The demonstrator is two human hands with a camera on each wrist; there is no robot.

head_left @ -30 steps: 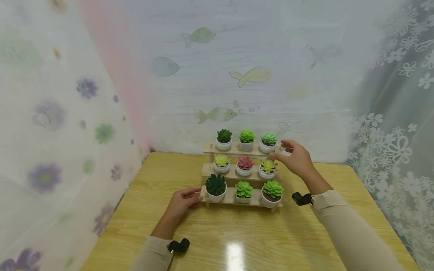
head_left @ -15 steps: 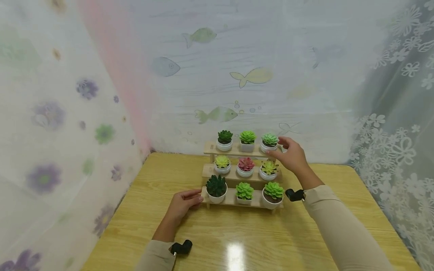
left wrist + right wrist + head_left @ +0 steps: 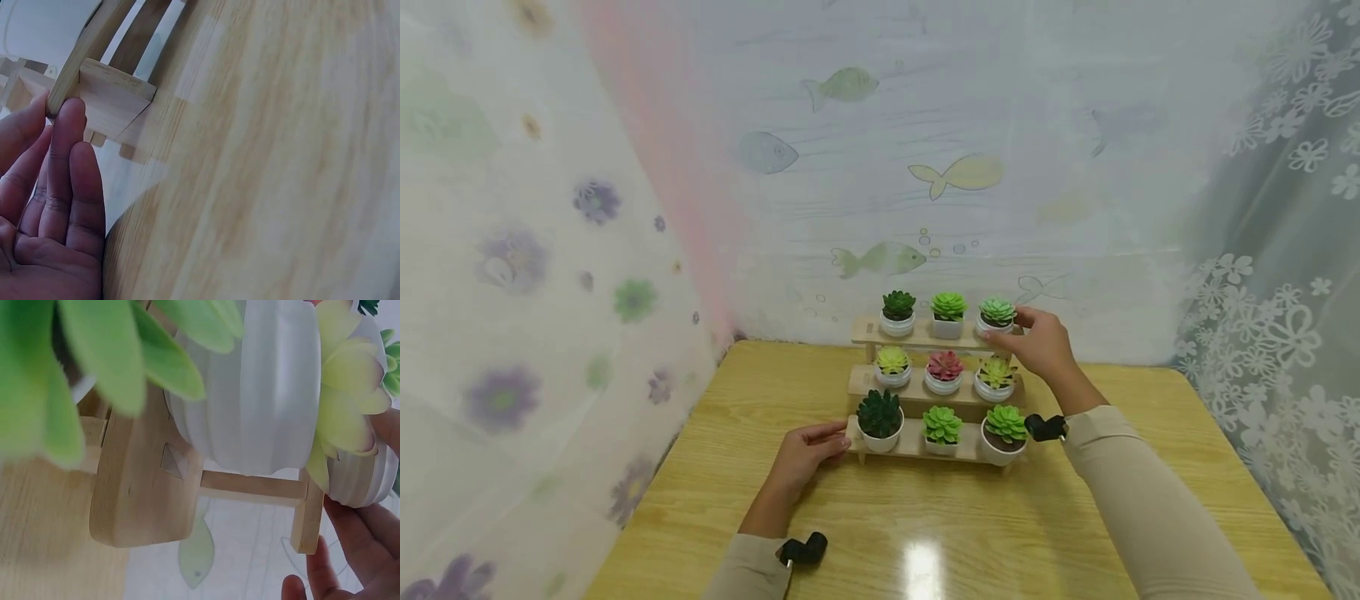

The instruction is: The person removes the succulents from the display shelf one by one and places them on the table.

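Observation:
A three-tier wooden stand holds several small potted succulents in white pots. My left hand pinches the left end of its lowest shelf; the left wrist view shows the thumb and fingertips on the shelf's wooden edge. At the top right, my right hand holds the pot of the pale green succulent, thumb in front and fingers at its right side. In the right wrist view that ribbed pot sits between thumb and fingers, partly hidden by a yellow-green succulent.
The stand is on a wood-grain table near the fish-print cloth behind it. A red succulent sits mid-stand. A large-potted green succulent stands at the lower right, below my right forearm's camera side.
My right hand has moved left from the top shelf's right end onto the pale green succulent's pot. My left hand keeps its hold on the lowest shelf.

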